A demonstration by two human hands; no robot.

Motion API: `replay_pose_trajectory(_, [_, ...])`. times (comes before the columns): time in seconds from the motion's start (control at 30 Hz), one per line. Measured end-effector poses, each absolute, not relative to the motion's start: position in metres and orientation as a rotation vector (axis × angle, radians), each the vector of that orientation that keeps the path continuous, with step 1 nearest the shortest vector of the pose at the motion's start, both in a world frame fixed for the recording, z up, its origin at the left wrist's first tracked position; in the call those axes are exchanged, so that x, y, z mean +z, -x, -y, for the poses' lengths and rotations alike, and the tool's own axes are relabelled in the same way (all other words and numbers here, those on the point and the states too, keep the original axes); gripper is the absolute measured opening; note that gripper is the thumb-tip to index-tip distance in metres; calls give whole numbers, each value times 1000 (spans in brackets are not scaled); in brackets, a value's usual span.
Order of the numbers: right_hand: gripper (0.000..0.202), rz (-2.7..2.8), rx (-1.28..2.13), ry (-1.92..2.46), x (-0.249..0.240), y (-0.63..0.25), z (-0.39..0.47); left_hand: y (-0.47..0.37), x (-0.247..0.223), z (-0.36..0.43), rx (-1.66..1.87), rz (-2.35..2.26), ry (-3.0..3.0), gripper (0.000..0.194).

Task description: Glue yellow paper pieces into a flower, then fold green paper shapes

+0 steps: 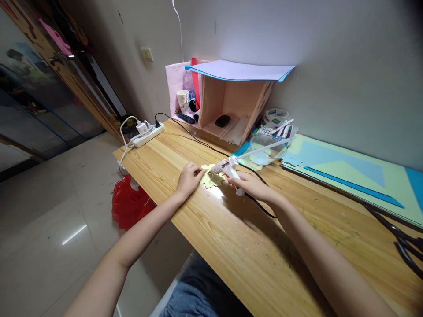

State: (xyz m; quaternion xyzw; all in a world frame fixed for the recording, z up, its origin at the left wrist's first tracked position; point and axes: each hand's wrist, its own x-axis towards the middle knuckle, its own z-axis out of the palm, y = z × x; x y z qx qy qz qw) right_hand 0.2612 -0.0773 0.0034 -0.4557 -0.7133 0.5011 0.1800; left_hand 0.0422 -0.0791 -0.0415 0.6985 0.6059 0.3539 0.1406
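Two bare hands, one glue gun (233,171) and one yellow cutout (216,180) with a jagged rim occupy the middle of your wooden table (205,220). Around them you have one white power strip (148,135) at the far left corner, one pair of black scissors (392,228) at the right edge, one clear tub (264,152) beyond the gun, and one stack of colored sheets (333,169) to the far right. At the far side stands one open-fronted box (211,105) under one pale sheet (241,71), with one dark oval object (223,120) inside; one stack of paper cups (183,101) and one bottle (188,81) stand to its left. One red bag (130,204) sits below the table's left edge. Your left arm reaches in from the near left, its hand (189,179) low over the table, knuckles up, fingers bent and fingertips at the cutout's left edge; whether they pinch or merely press it, one cannot tell. Your right arm slants in from the near right, its hand (247,184) wrapped around the gun's handle. The gun's nozzle points left over the cutout, which lies flat between your hands; contact between the two is too small to make out.
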Motion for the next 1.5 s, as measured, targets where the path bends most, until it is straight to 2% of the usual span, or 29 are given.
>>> replay_pose_trajectory(0.97, [25, 1963, 1426, 1355, 7, -265, 76, -43, -39, 84, 961, -1765, -2066, 23])
replay_pose_trajectory(1.23, [21, 1860, 1534, 1378, 29, -264, 81, -42, -40, 81, 947, -1790, -1993, 22])
replay_pose_trajectory(1.5, [20, 1763, 1481, 1272, 31, -271, 74, -40, -32, 68, 805, -1836, -1995, 21])
